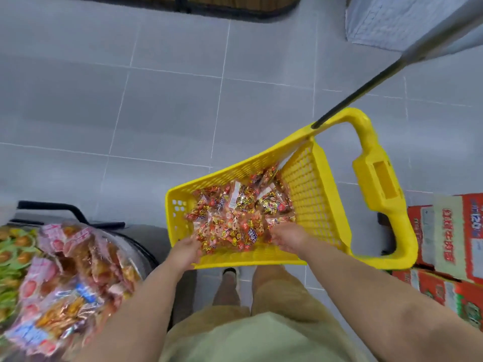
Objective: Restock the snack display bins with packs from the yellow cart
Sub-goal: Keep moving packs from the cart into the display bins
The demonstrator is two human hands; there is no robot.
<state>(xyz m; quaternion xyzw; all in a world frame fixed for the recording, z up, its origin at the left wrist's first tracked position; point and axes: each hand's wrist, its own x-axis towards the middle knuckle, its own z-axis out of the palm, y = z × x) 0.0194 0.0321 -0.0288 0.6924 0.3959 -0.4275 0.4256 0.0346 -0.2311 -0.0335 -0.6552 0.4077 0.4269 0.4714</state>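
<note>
The yellow cart (311,176) stands on the floor in front of me, its basket holding several clear bags of red and gold wrapped snacks (235,215). Both my hands reach down into the basket. My left hand (187,250) grips the near left edge of the topmost snack bag. My right hand (287,237) grips the same pile at its near right side. The fingertips of both hands are hidden among the wrappers. A display bin (130,246) at the lower left holds pink and orange snack packs (70,278).
Stacked red and white cardboard boxes (454,239) stand right of the cart handle (379,184). A black pole (360,90) slants up from the cart. Green-wrapped snacks (10,257) fill another bin at the far left. Grey tiled floor (156,113) lies beyond the cart.
</note>
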